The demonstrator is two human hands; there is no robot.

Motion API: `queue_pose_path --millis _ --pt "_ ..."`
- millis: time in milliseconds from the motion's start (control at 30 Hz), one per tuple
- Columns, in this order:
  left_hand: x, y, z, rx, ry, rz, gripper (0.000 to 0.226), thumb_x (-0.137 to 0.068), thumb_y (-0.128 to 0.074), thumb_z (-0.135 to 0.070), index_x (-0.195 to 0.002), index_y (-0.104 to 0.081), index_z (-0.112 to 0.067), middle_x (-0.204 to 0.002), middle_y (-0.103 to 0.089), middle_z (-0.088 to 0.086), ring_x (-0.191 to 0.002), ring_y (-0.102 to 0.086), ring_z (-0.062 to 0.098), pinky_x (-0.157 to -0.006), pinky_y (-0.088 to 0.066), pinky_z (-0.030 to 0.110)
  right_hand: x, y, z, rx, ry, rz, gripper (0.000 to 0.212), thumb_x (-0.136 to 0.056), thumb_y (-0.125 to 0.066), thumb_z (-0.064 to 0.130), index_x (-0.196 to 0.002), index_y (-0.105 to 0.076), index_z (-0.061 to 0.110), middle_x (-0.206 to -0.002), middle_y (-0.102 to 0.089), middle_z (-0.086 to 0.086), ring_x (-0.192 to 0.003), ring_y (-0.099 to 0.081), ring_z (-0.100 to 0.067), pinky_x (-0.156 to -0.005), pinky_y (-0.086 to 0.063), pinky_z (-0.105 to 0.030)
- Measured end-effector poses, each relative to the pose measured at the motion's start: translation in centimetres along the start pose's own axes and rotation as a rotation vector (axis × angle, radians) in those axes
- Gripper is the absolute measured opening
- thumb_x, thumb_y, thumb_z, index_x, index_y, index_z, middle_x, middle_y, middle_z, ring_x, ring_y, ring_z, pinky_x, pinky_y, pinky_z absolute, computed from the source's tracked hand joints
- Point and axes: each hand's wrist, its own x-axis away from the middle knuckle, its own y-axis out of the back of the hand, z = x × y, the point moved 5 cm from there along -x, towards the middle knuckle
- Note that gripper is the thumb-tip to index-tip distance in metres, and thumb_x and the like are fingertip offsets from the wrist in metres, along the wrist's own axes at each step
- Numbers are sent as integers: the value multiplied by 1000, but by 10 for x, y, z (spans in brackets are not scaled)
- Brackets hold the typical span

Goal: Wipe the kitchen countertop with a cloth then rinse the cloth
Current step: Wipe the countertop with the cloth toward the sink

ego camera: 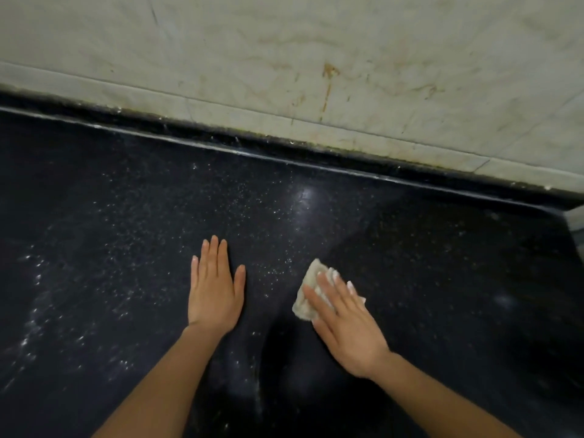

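A black stone countertop (126, 200) fills the view, dusted with white specks and powder, thickest at the left. My right hand (344, 324) lies flat on a small crumpled off-white cloth (308, 295) and presses it against the counter; the cloth sticks out past my fingers to the left and above. My left hand (215, 289) rests palm down on the counter to the left of the cloth, fingers straight and close together, holding nothing.
A pale, stained marble wall (347, 58) rises behind the counter, with a raised black ledge (284, 153) along its foot. The counter's right end (568, 222) shows at the far right edge.
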Motion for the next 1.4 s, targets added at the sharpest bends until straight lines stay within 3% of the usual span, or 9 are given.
queue_pose_path --millis 100,333,433,533,700,867,967,1233,1400 --pt "-3 -6 2 -18 -22 -3 63 -97 -17 -41 -149 -12 -5 -158 -7 8 -145 4 17 -118 3 35 4 6 -30 121 94 1 51 -103 -13 43 -151 -3 31 -159 5 2 -145 12 -17 -116 3 -35" --pt "-4 -5 3 48 -28 -36 57 -97 -38 -29 -146 -25 -3 -155 -19 12 -145 -10 22 -118 -7 37 -21 48 -151 -106 -754 -243 54 -102 -16 38 -151 -3 22 -159 8 -7 -145 13 -24 -118 7 -40" --pt "-3 -5 3 46 -31 -37 56 -97 -39 -28 -146 -26 -3 -155 -20 12 -145 -10 22 -118 -6 37 -46 56 -149 -177 -909 -277 54 -102 -17 37 -152 -1 21 -158 10 -11 -144 14 -29 -116 10 -41" --pt "-4 -6 3 40 -31 -40 57 -97 -40 -29 -145 -26 -2 -155 -21 12 -145 -10 22 -118 -7 37 -73 51 -122 -151 -817 -242 54 -102 -17 38 -151 0 23 -158 9 -12 -144 14 -30 -115 11 -41" --pt "-5 -4 2 46 -28 -36 57 -97 -40 -29 -145 -28 -1 -154 -22 13 -145 -10 22 -118 -8 39 -90 32 -32 -19 -286 -137 58 -95 -1 47 -149 4 27 -158 11 -4 -144 18 -26 -115 14 -37" --pt "-4 -3 1 41 -23 -30 57 -97 -39 -30 -145 -27 -2 -154 -21 12 -145 -9 22 -118 -7 38 -70 27 -37 80 110 -21 53 -100 -15 39 -150 -7 26 -158 0 0 -146 6 -21 -118 2 -37" --pt "-4 -4 2 47 -22 -27 57 -97 -39 -30 -146 -26 -2 -155 -20 12 -145 -9 22 -118 -6 37 -63 40 -103 106 -129 -96 56 -98 -19 35 -148 -26 12 -155 -21 -15 -143 -16 -35 -115 -17 -53" --pt "-4 -6 4 35 -22 -29 58 -97 -36 -33 -146 -24 -3 -155 -18 11 -145 -7 21 -118 -5 37 -85 76 -161 -213 -1089 -370 51 -103 -21 30 -152 -10 17 -159 -2 -14 -145 5 -35 -116 3 -45" --pt "-5 -6 3 32 -24 -33 58 -97 -35 -33 -146 -25 -3 -155 -18 11 -145 -7 21 -118 -4 35 -160 64 -64 -75 -718 -273 54 -102 -20 31 -151 -4 16 -158 2 -17 -144 6 -35 -116 3 -44"
